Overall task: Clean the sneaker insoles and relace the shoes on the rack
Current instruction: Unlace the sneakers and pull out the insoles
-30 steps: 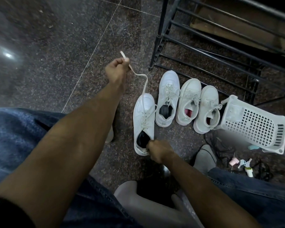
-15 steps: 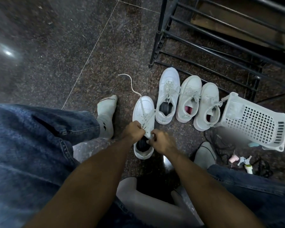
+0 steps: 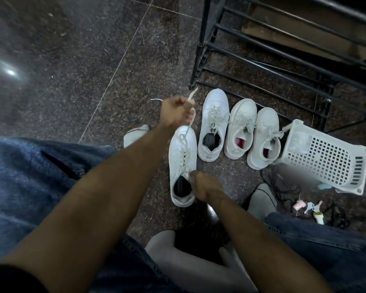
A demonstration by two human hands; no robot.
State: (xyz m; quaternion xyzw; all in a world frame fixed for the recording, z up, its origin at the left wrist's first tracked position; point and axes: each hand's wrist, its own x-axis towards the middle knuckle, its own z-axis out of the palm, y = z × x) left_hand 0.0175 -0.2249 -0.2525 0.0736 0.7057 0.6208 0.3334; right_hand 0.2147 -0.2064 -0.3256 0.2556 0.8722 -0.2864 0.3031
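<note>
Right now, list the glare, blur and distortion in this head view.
Head view: a bright glare spot on the polished floor at far left; motion blur smears the left hand and the lace it grips; wide-angle bending curves the shoe rack bars; a soft blurred patch sits beside the white basket; overall dim, corners darker.

White perforated basket [image 3: 325,159] tipped on speckled floor [image 3: 72,60] — keys [image 3: 312,206] nearby

White low-top sneaker [image 3: 183,163]: upright on floor, toe pointing away, dark insole visible. White flat lace [image 3: 191,115]: runs taut upward from its eyelets. Three further white sneakers [image 3: 239,127]: laced, side by side, before black metal rack [image 3: 283,60].
</note>
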